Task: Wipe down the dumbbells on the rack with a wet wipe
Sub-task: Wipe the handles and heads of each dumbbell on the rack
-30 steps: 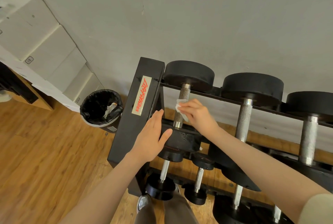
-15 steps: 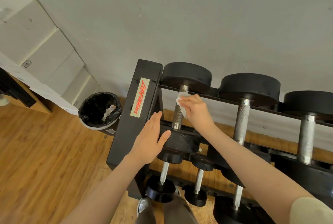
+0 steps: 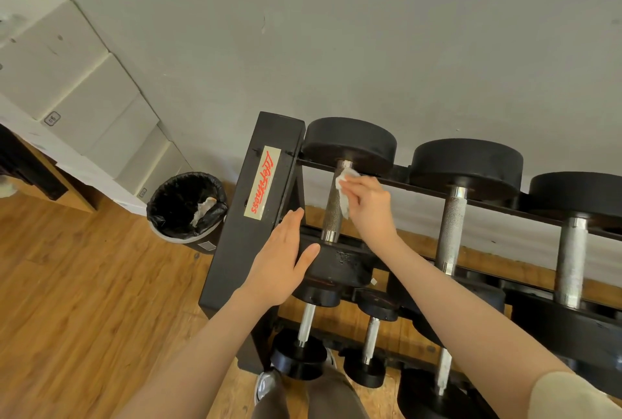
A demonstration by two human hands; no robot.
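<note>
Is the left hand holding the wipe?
No, the right hand pinches the wipe against the handle; the left hand rests on the dumbbell head.

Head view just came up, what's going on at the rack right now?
A person is wiping the leftmost top-row dumbbell on the rack. The right hand holds a white wet wipe against the upper part of the knurled handle, near the far weight. The left hand rests flat, fingers straight, on the dumbbell's near weight. The wipe is not touching the neighbouring dumbbells.
</note>
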